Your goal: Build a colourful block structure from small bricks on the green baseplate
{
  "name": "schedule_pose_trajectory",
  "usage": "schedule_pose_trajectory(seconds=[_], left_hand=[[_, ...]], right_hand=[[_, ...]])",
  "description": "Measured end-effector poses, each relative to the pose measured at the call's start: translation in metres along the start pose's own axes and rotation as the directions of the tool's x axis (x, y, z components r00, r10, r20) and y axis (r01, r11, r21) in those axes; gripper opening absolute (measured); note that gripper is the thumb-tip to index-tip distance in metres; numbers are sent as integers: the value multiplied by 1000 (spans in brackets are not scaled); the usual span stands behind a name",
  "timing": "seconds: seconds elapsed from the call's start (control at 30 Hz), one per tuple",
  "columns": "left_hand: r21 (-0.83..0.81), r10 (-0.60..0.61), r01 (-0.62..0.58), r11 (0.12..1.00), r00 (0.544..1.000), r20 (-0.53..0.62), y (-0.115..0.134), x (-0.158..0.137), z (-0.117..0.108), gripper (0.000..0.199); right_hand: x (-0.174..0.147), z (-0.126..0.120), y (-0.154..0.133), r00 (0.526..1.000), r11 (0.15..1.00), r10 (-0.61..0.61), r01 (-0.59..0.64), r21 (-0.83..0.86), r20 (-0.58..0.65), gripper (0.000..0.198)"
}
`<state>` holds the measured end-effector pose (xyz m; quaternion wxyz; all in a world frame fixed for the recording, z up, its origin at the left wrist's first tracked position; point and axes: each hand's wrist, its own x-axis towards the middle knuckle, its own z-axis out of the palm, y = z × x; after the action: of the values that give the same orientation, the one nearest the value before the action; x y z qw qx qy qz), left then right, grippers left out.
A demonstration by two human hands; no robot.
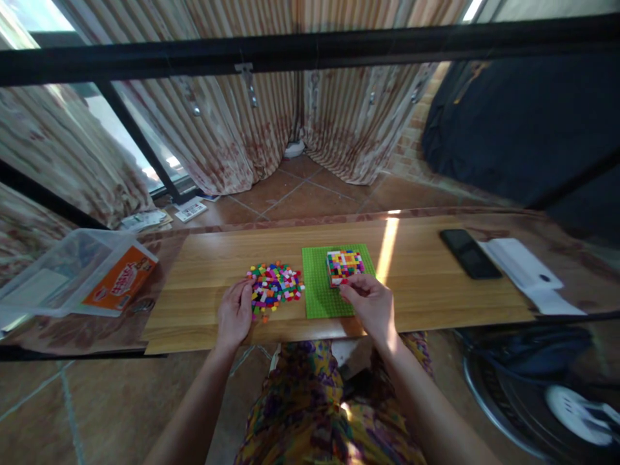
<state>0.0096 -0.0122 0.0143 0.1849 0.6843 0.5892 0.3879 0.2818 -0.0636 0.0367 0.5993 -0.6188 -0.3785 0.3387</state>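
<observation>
My left hand [236, 312] rests on the table at the left edge of a loose pile of small colourful building bricks [277, 284]. Its fingers are loosely bent and nothing shows in them. To the right of the pile lies a green studded baseplate [318, 302]. A rectangular block of multicoloured bricks [345, 263] stands on this plate, with yellow, white and orange among its top colours. At the block's near side, the thumb and forefinger of my right hand [372, 305] are pinched together on a small brick that looks red. The fingers partly hide it.
A clear plastic box [72, 274] with an orange label stands at the left. On the right of the wooden tabletop [416, 284] lie a black phone [469, 254] and a white object [526, 265]. A dark rail [310, 50] crosses in front of striped curtains [232, 129].
</observation>
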Motion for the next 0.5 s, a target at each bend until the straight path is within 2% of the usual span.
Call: schedule_pose_trajectory(seconds=[0.1,0.27,0.4,0.5], left_hand=[[0,2,-2,1000,1000,1,0,1,0,43],[21,22,-22,1000,1000,3,2,1,-1,43],[20,29,-29,999,1000,5,2,1,-1,42],[17,26,-26,1000,1000,4,0,2,-1,41]], right_hand=[[14,-16,7,996,998,12,-7,55,-90,22],[28,-35,6,987,981,-119,101,-167,-105,20],[35,-39,3,950,878,-308,266,-397,-44,16],[39,-38,2,920,773,-387,357,-525,56,16]])
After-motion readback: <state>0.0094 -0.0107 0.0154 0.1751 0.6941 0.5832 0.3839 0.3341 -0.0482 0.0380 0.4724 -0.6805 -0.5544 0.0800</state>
